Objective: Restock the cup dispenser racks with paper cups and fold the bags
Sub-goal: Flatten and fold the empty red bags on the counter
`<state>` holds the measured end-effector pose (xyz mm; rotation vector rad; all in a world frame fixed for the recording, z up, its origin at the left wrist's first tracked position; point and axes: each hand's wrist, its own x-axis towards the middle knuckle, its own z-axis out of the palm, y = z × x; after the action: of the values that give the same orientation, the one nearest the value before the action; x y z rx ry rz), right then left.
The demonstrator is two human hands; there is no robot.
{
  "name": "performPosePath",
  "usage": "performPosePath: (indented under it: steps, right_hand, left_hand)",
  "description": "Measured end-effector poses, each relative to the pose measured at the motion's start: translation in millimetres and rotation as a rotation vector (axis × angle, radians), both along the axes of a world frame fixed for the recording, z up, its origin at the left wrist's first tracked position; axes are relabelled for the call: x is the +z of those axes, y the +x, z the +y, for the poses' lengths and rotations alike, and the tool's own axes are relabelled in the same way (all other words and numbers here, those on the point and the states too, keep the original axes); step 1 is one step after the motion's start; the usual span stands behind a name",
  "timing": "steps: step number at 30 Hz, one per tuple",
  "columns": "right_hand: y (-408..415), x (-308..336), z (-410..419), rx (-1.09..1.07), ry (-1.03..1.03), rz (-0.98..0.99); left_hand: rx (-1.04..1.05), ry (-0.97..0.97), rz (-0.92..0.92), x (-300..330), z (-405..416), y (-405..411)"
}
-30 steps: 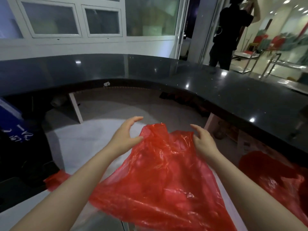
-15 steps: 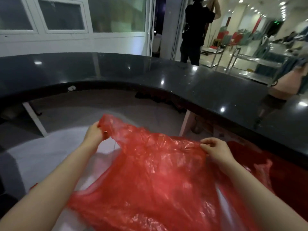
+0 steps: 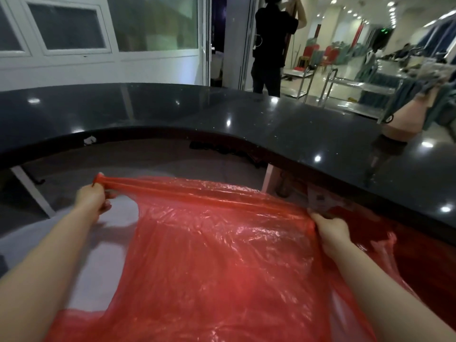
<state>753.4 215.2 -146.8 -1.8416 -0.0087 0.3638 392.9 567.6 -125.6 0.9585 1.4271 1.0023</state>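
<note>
Left hand (image 3: 91, 196) and right hand (image 3: 329, 229) each pinch an end of the red plastic bag (image 3: 217, 243), stretched taut over the white table (image 3: 29, 243). Thin, slippery film; gripping the corners looks best.

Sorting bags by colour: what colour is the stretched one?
Translucent red plastic bag, clearest in the head view.

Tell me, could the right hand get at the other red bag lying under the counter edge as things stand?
Probably not yet: the right hand grips the stretched red bag, as does the left hand. The other red bag lies just beside it, nothing between.
</note>
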Motion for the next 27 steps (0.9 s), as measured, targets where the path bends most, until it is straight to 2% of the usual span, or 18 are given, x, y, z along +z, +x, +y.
performPosePath:
  steps: [3, 6, 8, 11, 13, 15, 18, 20, 23, 27]
  right_hand:
    - [-3, -3, 3, 0.018, 0.187, 0.165]
    - [-2, -6, 4, 0.094, 0.131, 0.113]
    - [1, -4, 1, 0.206, -0.036, -0.093]
    - [3, 6, -5, 0.483, -0.447, -0.540]
    - [6, 10, -8, 0.509, -0.499, -0.634]
    - [7, 13, -10, 0.377, -0.305, -0.485]
    - [1, 17, -7, 0.104, 0.123, -0.040]
    - [-6, 19, -3, -0.011, 0.262, 0.150]
    - [-16, 19, 1, -0.017, 0.281, 0.232]
    - [-22, 13, -9, -0.070, 0.216, 0.232]
  left_hand:
    - [-0.019, -0.056, -0.166, 3, -1, -3]
    - [-0.055, -0.096, -0.288, 5, -4, -5]
    - [-0.062, -0.088, -0.315, 5, -3, -4]
    - [-0.097, -0.051, -0.359, 6, -2, -1]
    - [-0.145, -0.035, -0.407, 6, -1, -4]
    - [-0.202, -0.028, -0.455, 5, 0, -7]
    - [-0.277, -0.024, -0.493, 4, -2, -8]
    - [-0.345, -0.029, -0.510, 5, -8, -3]
    - [-0.387, -0.043, -0.530, 10, -15, 6]
    - [-0.402, -0.070, -0.547, 16, -26, 12]
